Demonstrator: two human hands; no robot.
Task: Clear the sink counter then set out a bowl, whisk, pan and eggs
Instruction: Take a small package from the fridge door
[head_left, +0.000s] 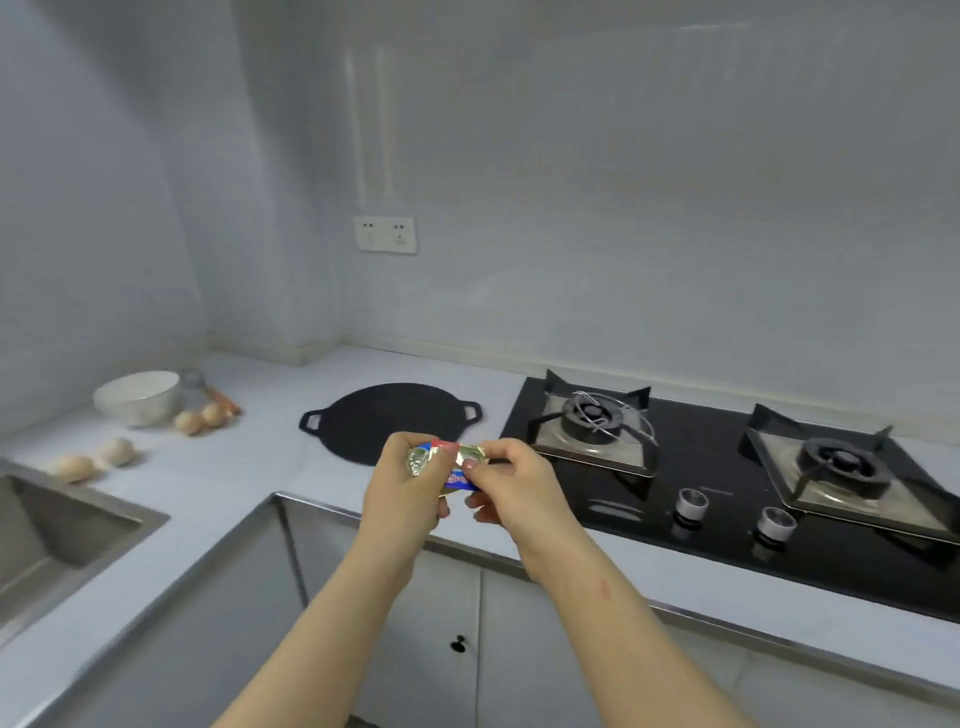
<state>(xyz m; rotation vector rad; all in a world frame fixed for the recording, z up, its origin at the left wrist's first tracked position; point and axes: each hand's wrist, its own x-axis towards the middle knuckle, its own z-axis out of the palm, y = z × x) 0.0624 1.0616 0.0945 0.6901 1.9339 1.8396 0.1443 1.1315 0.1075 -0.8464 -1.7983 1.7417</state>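
Bare forearms (332, 613), red scratch (604, 587) on right

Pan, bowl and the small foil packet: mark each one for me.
Pan (389, 421): head view, middle of its flat black surface.
Bowl (136, 411): head view, front of its white outer wall.
Packet (459, 478): head view, blue printed part of the wrapper.
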